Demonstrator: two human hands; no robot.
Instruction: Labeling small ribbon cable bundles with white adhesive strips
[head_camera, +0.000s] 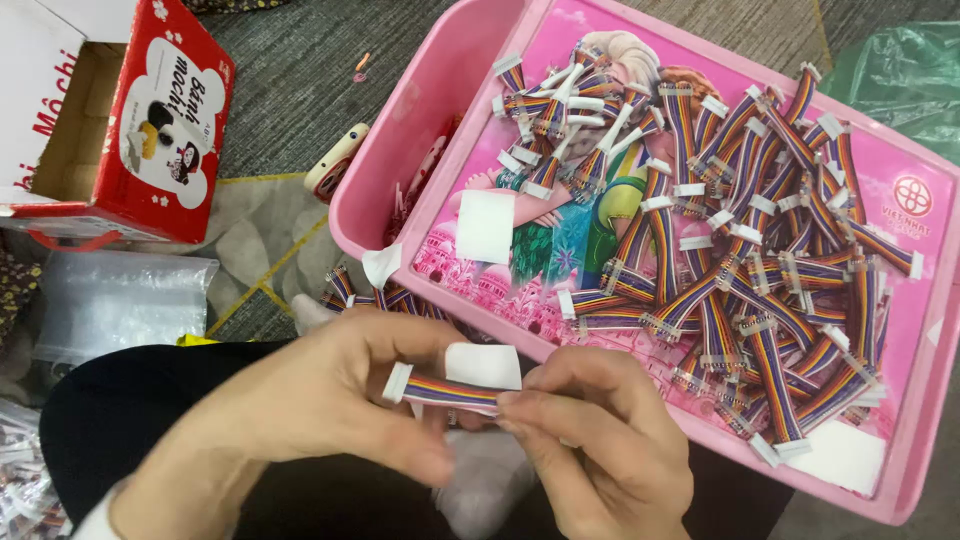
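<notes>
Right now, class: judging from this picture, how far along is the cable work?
Done: not clear; many rainbow ribbon cables lie heaped on the pink lid. In hand: left hand and right hand hold one cable with a white label. Left: cannot tell.

The ribbon cable's (447, 392) right end is hidden under the right hand's (590, 440) fingers. The pink tray's (905, 500) right corner and the red carton (170, 130) beside it run off frame.

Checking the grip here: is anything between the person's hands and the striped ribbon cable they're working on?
Nothing visible. Both the left hand and the right hand pinch the striped ribbon cable directly, one at each end. A small white label sits against the cable's top edge between the fingers, not blocking either grip.
</notes>
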